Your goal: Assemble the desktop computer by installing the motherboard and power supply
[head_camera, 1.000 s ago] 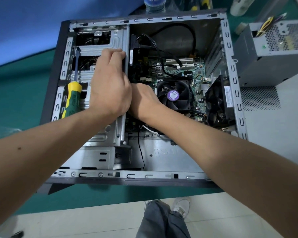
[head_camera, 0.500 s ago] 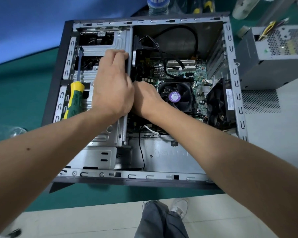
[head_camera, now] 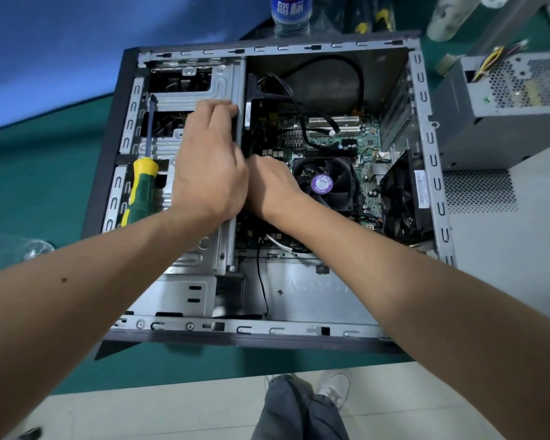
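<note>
The open computer case [head_camera: 267, 330] lies on its side on the green table. The green motherboard [head_camera: 340, 134] sits inside it, with a black CPU fan [head_camera: 323, 184] on top. The grey power supply [head_camera: 505, 115] stands outside the case at the right, its wires sticking up. My left hand [head_camera: 210, 166] grips the right edge of the metal drive cage [head_camera: 223, 81], fingers curled over it. My right hand [head_camera: 270, 182] reaches into the case beside the CPU fan. Its fingers are hidden under my left hand.
A yellow-and-green screwdriver [head_camera: 142, 188] lies on the drive cage at the left. A rear fan [head_camera: 400, 198] fills the case's right wall. A blue-labelled bottle [head_camera: 291, 14] stands behind the case. A grey perforated panel [head_camera: 505, 233] lies at the right, a clear plastic bag [head_camera: 29, 249] at the left.
Both hands keep their places at the drive cage edge. Only the view has drifted slightly.
</note>
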Demonstrator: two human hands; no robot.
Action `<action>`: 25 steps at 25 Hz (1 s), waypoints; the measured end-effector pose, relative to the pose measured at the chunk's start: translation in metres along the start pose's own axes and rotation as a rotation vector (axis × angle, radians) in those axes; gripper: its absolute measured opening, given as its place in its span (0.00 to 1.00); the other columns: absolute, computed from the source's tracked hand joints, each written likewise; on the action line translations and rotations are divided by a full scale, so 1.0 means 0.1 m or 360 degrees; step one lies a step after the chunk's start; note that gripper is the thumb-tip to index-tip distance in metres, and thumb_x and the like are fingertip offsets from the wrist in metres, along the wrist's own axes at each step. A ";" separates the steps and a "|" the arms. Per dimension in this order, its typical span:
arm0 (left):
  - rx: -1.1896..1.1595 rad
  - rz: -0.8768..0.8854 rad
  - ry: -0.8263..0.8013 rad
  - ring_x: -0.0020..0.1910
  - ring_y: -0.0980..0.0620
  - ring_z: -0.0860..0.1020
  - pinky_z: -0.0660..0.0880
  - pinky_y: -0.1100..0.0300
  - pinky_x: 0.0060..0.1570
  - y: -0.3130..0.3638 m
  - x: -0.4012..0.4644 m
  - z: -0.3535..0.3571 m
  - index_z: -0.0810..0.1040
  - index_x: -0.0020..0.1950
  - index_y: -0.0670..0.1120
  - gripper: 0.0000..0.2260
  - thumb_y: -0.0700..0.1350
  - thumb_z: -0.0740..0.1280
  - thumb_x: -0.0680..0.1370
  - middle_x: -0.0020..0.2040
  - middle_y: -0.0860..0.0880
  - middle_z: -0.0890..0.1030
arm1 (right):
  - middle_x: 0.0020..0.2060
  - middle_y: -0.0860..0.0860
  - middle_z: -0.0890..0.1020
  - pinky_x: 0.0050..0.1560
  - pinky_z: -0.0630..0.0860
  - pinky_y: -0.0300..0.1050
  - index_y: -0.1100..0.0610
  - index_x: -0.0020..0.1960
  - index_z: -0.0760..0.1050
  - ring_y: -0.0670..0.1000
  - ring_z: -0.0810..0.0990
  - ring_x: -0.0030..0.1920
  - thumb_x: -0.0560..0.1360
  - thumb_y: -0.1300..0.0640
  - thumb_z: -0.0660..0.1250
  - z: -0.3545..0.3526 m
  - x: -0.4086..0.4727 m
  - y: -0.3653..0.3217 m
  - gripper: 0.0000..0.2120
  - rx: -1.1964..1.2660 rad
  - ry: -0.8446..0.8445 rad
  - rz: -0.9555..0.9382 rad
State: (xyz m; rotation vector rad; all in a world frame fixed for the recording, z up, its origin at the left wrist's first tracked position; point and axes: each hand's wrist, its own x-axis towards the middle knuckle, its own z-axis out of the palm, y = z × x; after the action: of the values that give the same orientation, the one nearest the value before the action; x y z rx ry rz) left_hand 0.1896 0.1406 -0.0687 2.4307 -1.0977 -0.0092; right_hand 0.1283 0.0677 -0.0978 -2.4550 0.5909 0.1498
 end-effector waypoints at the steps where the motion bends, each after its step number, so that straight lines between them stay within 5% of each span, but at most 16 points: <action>1: 0.0002 -0.0003 -0.0001 0.67 0.46 0.68 0.59 0.64 0.68 0.00 0.00 0.00 0.70 0.69 0.37 0.23 0.32 0.56 0.74 0.67 0.42 0.70 | 0.41 0.58 0.79 0.41 0.65 0.47 0.50 0.30 0.60 0.63 0.79 0.48 0.76 0.64 0.59 -0.01 0.01 0.00 0.19 0.0020 -0.0004 0.0013; 12: 0.0022 -0.0009 0.0006 0.68 0.47 0.67 0.60 0.64 0.67 0.00 0.00 0.01 0.70 0.69 0.38 0.22 0.33 0.55 0.75 0.68 0.43 0.70 | 0.43 0.59 0.81 0.41 0.66 0.47 0.54 0.37 0.71 0.63 0.80 0.49 0.76 0.62 0.61 -0.01 0.04 0.01 0.10 0.0016 -0.0029 -0.0032; 17: 0.0021 -0.0001 0.0010 0.68 0.46 0.67 0.61 0.62 0.68 0.00 -0.01 0.02 0.70 0.69 0.38 0.22 0.32 0.55 0.75 0.68 0.43 0.70 | 0.47 0.59 0.83 0.42 0.67 0.47 0.59 0.51 0.79 0.62 0.80 0.51 0.77 0.62 0.61 0.01 0.04 0.04 0.09 -0.0035 0.0017 -0.0038; 25: 0.0019 -0.0006 0.0012 0.68 0.46 0.67 0.61 0.61 0.68 -0.01 0.01 0.00 0.69 0.70 0.38 0.23 0.33 0.55 0.75 0.68 0.42 0.70 | 0.48 0.60 0.83 0.41 0.67 0.47 0.58 0.45 0.77 0.63 0.80 0.51 0.77 0.63 0.59 0.02 0.01 0.01 0.08 -0.0018 0.0006 -0.0052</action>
State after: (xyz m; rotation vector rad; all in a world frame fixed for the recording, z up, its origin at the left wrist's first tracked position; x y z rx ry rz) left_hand 0.1906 0.1405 -0.0693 2.4416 -1.0931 0.0050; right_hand 0.1293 0.0677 -0.0996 -2.4750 0.5526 0.1358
